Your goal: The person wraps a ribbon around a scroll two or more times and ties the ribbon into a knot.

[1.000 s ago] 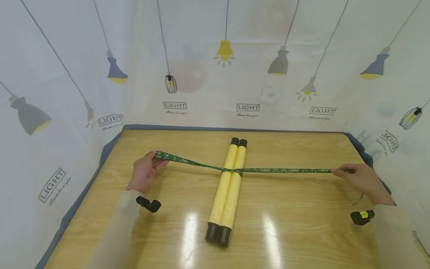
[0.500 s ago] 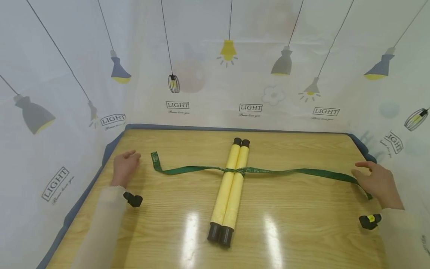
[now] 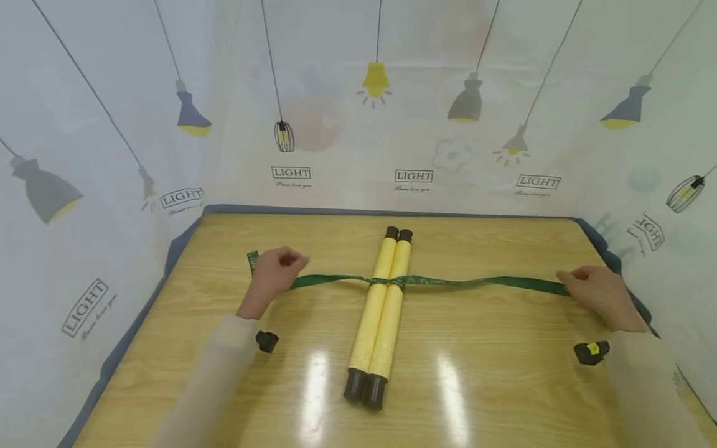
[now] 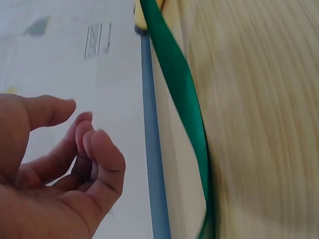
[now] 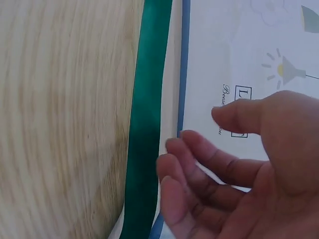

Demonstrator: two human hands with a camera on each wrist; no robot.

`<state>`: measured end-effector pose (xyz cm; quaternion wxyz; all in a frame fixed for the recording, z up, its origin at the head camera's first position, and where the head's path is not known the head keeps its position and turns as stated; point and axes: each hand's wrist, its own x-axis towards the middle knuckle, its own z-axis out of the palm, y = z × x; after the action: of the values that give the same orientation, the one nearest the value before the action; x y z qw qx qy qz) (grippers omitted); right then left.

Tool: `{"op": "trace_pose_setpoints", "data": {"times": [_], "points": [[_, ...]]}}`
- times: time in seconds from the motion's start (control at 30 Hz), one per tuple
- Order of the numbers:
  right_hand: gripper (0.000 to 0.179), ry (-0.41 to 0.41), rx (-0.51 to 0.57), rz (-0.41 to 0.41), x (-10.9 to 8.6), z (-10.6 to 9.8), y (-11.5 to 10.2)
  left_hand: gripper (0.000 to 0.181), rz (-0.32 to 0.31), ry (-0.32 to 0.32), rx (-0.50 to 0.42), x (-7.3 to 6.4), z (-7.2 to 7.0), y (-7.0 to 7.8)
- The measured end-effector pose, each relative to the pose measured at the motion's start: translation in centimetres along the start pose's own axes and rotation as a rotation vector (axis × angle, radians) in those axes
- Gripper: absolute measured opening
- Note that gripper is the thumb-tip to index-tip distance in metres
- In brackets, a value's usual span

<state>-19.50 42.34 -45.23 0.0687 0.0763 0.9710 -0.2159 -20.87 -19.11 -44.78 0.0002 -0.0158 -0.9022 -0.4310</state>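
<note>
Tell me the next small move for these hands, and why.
Probably let the left hand and right hand pinch the green strap, each on its own side: wrist views show neither gripping it, and it is looped around the yellow tubes with wavy, slack lengths running to both sides.

From where I stand there are two grips, one left hand (image 3: 273, 274) and one right hand (image 3: 599, 289), with two pale sleeves (image 3: 207, 373) and two black wrist devices (image 3: 267, 341). One tabletop (image 3: 504, 361) carries two yellow rods (image 3: 370, 318), with four black end caps (image 3: 374, 392) between them, and one green ribbon (image 3: 529, 284). On the backdrop (image 3: 336, 31) I count nine printed lamps (image 3: 465, 99): four grey, two blue, two caged, one yellow; also six boxed signs (image 3: 414, 176) and one flower outline (image 3: 451, 155).
</note>
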Motion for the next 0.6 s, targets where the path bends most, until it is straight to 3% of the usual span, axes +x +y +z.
{"op": "trace_pose_setpoints", "data": {"times": [0.13, 0.23, 0.43, 0.6], "points": [[0.068, -0.091, -0.046, 0.051, 0.7, 0.0, -0.3, 0.024, 0.101, -0.102, -0.012, 0.4, 2.8, 1.5], [0.072, -0.133, -0.067, 0.14, 1.1, 0.1, -0.2, 0.023, 0.157, -0.153, -0.012, 0.8, 4.6, 2.2], [0.08, -0.163, -0.034, 0.269, 1.6, 0.7, 0.4, 0.028, 0.162, -0.243, 0.04, 1.3, 7.1, 3.2], [0.068, -0.149, -0.013, 0.319, 1.9, 1.2, 1.1, 0.025, 0.181, -0.281, 0.174, 1.4, 8.0, 3.5]]}}
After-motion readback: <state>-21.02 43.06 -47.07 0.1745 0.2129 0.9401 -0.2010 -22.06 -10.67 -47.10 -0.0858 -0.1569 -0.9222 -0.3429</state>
